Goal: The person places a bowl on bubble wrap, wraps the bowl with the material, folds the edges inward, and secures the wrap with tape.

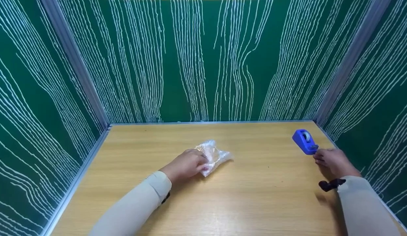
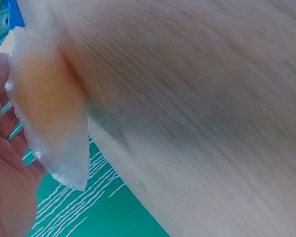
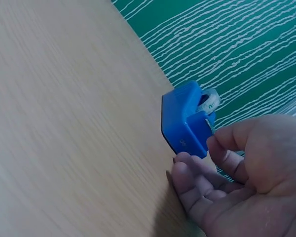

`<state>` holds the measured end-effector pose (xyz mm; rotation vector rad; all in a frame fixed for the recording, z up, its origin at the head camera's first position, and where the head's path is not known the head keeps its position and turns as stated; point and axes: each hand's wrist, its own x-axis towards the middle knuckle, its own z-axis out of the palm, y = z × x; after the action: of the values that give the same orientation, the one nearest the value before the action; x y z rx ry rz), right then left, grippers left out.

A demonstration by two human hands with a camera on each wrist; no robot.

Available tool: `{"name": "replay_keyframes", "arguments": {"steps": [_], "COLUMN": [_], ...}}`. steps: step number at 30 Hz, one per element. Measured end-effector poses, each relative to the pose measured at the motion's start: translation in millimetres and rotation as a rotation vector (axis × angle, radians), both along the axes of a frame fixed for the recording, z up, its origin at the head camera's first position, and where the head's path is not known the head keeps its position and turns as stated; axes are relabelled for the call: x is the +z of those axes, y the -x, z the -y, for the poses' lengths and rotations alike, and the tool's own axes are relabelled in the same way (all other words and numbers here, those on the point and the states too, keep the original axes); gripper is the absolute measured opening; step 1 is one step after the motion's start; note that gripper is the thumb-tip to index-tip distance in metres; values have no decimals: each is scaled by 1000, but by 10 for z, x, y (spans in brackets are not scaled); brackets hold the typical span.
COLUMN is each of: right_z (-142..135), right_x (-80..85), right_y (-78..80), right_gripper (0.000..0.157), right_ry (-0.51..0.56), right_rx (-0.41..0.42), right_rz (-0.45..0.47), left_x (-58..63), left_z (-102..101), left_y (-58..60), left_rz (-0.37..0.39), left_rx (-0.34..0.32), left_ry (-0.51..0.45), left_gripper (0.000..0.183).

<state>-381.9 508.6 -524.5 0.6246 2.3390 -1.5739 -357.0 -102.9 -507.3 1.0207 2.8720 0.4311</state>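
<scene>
Near the middle of the table, my left hand [image 1: 189, 164] grips a crumpled clear bubble-wrap packet [image 1: 213, 156] by its left side. In the left wrist view an orange shape shows blurred through the bubble wrap [image 2: 49, 103]; its kind cannot be told. At the table's right side stands a blue tape dispenser [image 1: 303, 142] with a small tape roll [image 3: 210, 101]. My right hand [image 1: 333, 161] is at its cutter end, thumb and finger pinching at the cutter edge, where the clear tape end is hard to make out. The other fingers curl below, close to the dispenser's base.
The wooden table [image 1: 242, 203] has a metal edge strip [image 1: 75, 180] on the left. Green walls [image 1: 177, 82] with wavy white lines enclose it at the back and both sides, and the right wall is close to my right arm. A dark strap piece [image 1: 331, 185] sticks out at the right wrist.
</scene>
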Motion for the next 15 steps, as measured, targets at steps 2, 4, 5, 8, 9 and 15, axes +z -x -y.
{"name": "replay_keyframes", "arguments": {"steps": [2,4,5,8,9,15], "right_z": [-3,-15,-22,-45,-50,-7], "right_x": [-4,-22,-27,-56,-65,-80], "right_y": [2,10,8,10,15,67], "right_gripper": [68,66,65,64,64,60], "right_ry": [-11,-21,-19,-22,-22,-72], "right_rx": [2,-4,-4,-15,-20,-65], "right_rz": [9,19,22,25,23,-2], "left_x": [0,3,5,11,13,19], "left_z": [-6,-15,-20,-34,-37,-27], "left_y": [-2,-5,-5,-8,-8,-3], "left_rz": [5,9,11,14,17,-2], "left_rx": [1,1,0,2,2,-11], "left_ry": [-1,-1,-2,1,1,10], "left_gripper": [41,41,41,41,41,42]}}
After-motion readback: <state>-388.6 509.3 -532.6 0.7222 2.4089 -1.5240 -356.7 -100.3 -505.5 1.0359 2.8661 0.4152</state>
